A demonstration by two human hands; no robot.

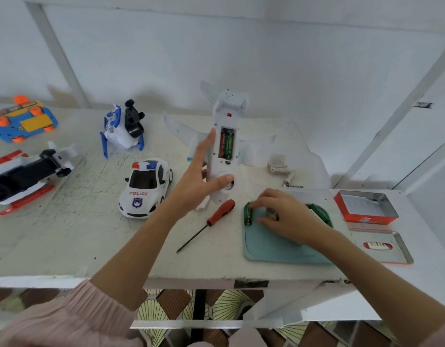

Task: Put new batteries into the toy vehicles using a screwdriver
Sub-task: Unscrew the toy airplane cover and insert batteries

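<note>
Batteries sit in the open bay of the white plane (222,156), which the left hand (199,181) holds belly-up and tilted above the table (91,234), thumb curled across the nose and fingers (204,146) stretched along the fuselage side. Just below the nose lies the red-handled screwdriver (211,221), its tip pointing toward the table's near edge. Right of it, the right hand (289,216) reaches over the teal tray (274,249), its fingertips pinching a green battery (248,214) at the tray's far left corner; another green battery (321,212) lies beyond the wrist. A red tin (366,216) and its lid (396,256) stand right of the tray. A police car (146,189) rests left of the forearm, with three more toys farther left.
</note>
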